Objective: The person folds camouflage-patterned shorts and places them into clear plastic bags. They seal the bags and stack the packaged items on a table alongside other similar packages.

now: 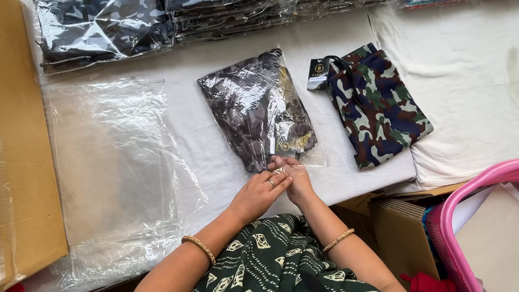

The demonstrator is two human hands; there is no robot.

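While hands (283, 179) pinch bagged garment (258, 110).

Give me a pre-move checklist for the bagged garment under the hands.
1. Both hands at the bag's open end: ok; left hand and right hand meet at the near edge of the bagged garment.
2. Garment fully inside the bag: ok.
3. Flap sealed: cannot tell; fingers cover it.
4. Bag flat on the white table cover: ok.
5. Unbagged camouflage garment apart from the bag: ok.
6. Stack of empty clear bags within reach: ok, probably.
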